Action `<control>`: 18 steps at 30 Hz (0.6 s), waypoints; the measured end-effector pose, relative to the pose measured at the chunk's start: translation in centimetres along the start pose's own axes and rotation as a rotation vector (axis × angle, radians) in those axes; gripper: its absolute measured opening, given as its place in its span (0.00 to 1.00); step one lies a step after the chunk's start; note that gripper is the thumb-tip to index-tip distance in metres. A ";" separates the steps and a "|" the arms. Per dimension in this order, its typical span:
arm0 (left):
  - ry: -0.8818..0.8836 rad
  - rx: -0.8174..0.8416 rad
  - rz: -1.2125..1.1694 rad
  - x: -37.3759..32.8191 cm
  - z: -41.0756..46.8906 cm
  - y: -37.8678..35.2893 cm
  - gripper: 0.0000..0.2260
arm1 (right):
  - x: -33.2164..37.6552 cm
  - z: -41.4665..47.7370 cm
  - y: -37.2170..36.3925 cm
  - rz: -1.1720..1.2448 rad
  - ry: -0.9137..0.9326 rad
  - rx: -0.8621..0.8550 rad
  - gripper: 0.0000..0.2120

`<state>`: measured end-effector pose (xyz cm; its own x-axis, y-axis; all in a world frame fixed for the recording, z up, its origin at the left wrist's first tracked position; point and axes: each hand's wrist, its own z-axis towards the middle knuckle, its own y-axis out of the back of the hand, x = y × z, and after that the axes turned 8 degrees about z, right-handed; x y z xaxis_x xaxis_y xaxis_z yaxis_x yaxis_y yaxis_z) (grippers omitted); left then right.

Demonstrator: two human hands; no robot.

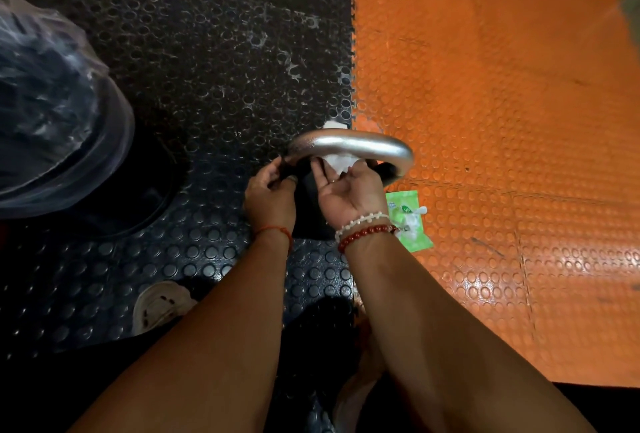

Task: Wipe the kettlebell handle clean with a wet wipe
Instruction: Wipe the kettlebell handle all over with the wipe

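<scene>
1. Kettlebell handle (349,143): steel, rigid, smooth (probably slick when wet); heavy, on floor mats (485,121).
2. Left hand (270,195): fingers clenched round handle's 9 o'clock end.
3. Right hand (346,195): fingers pinching limp wet wipe (337,160) under the bar.

The kettlebell body (309,214) is largely hidden behind the left hand (270,195) and the right hand (346,192); only a dark patch shows between the wrists. The kettlebell handle (349,145) covers the middle of the wet wipe (337,163), which shows above and below the bar. The right fingertips are buried in the wipe. The handle's left end is hidden inside the left hand's grip. The right wrist covers one edge of the green wipe packet (412,225); its print is too small to read. The lined bin (52,103) is cut off by the left edge. The left forearm covers part of a shoe (161,304). A pale object (628,0) in the top right corner is blurred and cut off.
</scene>
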<state>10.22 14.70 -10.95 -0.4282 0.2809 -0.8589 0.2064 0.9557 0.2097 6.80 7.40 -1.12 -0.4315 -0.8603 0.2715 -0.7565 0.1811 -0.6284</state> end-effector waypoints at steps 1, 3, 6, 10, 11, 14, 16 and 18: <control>0.007 0.001 -0.010 0.0 0.0 0.0 0.17 | -0.1 0.1 -0.1 0.022 0.001 -0.002 0.15; 0.006 -0.006 -0.023 0.0 -0.1 0.0 0.17 | -0.3 0.0 0.3 -0.023 -0.011 0.039 0.15; -0.004 -0.017 -0.016 0.0 -0.2 0.0 0.17 | -0.2 -0.3 0.8 -0.103 -0.022 0.060 0.15; 0.016 0.002 -0.036 0.0 0.0 -0.1 0.16 | -0.1 0.1 -0.1 -0.019 -0.005 0.011 0.11; 0.017 0.001 -0.034 0.1 0.0 -0.1 0.16 | -0.2 0.0 0.1 -0.033 -0.007 0.025 0.12; 0.012 -0.012 -0.024 0.1 0.0 0.0 0.17 | -0.4 -0.4 0.9 -0.093 -0.014 0.042 0.13; 0.014 -0.012 -0.028 0.1 -0.1 -0.1 0.17 | -0.3 0.1 0.8 -0.104 0.001 0.021 0.13; 0.017 -0.012 -0.034 0.0 -0.1 -0.1 0.16 | -0.4 0.5 0.3 -0.091 0.015 -0.012 0.13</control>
<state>10.10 14.57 -10.94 -0.4494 0.2500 -0.8576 0.1815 0.9656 0.1864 6.98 7.55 -1.79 -0.3678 -0.8662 0.3381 -0.7989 0.1083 -0.5916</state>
